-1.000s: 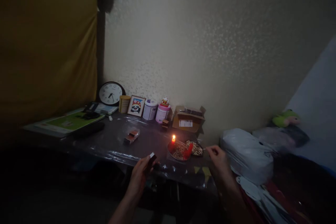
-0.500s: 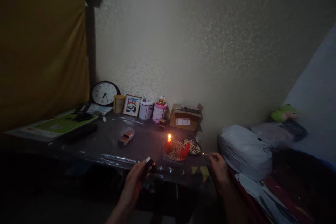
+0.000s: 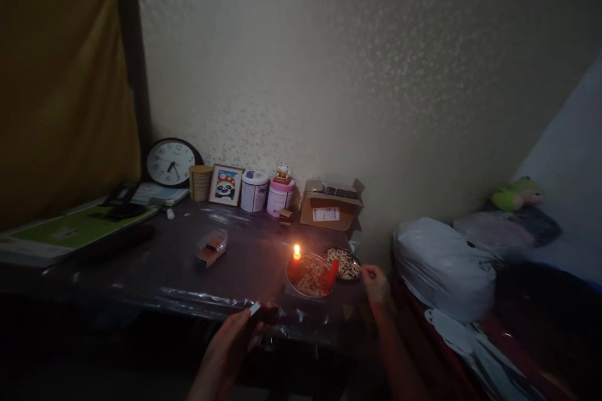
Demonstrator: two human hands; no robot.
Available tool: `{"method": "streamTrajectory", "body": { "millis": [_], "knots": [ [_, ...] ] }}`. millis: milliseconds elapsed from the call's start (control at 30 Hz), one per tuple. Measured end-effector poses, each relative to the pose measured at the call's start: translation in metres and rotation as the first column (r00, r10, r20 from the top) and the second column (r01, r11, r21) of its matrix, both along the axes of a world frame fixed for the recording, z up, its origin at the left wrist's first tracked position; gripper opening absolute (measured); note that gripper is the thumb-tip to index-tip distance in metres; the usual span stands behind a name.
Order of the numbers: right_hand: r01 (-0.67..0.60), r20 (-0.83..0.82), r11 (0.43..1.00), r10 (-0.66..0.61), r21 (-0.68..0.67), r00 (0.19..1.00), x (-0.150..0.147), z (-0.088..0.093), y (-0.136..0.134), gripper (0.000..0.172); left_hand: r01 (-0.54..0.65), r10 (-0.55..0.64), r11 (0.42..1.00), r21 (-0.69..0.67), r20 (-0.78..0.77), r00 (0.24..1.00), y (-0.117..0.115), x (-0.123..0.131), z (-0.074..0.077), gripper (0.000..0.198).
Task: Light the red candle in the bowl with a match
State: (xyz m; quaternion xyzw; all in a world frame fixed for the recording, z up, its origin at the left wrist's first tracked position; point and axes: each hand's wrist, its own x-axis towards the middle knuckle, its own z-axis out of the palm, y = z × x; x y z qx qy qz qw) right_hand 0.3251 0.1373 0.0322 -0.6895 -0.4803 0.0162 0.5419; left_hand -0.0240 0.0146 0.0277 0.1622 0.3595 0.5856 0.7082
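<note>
My left hand (image 3: 228, 344) is closed around a small matchbox (image 3: 255, 309) with a white end, low in front of the table edge. In my right hand (image 3: 376, 288), thumb and fingers pinch a thin match (image 3: 357, 265); its tip is at the right side of a dark dish (image 3: 360, 272) full of pale and dark matchsticks (image 3: 345, 261). Left of that dish stands a round plate (image 3: 305, 295) strewn with small bits. A lit red candle (image 3: 295, 268) burns upright at the plate's left, and an unlit red candle (image 3: 330, 278) leans at its right.
On the dark table (image 3: 254, 263) lies a plastic-wrapped pack (image 3: 211, 247). Along the wall stand a clock (image 3: 171, 163), a panda picture (image 3: 226, 185), a white tin (image 3: 254, 192), a pink tin (image 3: 281, 198) and an opened cardboard box (image 3: 329, 208). A white bag (image 3: 442, 263) is at the right.
My right hand has moved the match left to the dish's edge, and its small flame no longer shows clearly. My left hand with the matchbox has dropped slightly. The view has shifted right.
</note>
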Motion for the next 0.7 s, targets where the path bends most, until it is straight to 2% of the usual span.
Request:
{"method": "streamTrajectory", "body": {
  "millis": [200,433,567,700],
  "knots": [
    [0.044,0.152,0.993,-0.027,-0.106,0.988,-0.005,-0.002,0.022,0.02,0.004,-0.004,1.0,-0.014,-0.031,1.0,0.009,-0.003,-0.021,0.035],
    [0.072,0.248,0.976,-0.019,-0.206,0.969,-0.012,-0.003,0.03,0.017,0.007,-0.007,0.997,-0.071,-0.001,1.0,0.015,-0.002,-0.036,0.026],
    [0.06,0.263,0.982,-0.011,-0.177,0.965,-0.011,0.004,0.02,0.017,0.04,-0.04,0.996,-0.081,0.004,0.999,0.013,-0.002,-0.035,0.026],
    [0.028,0.261,0.995,-0.003,-0.094,0.965,-0.018,0.017,-0.015,0.027,0.059,-0.064,0.996,-0.063,-0.078,0.995,0.006,0.0,-0.024,0.033]
  ]
}}
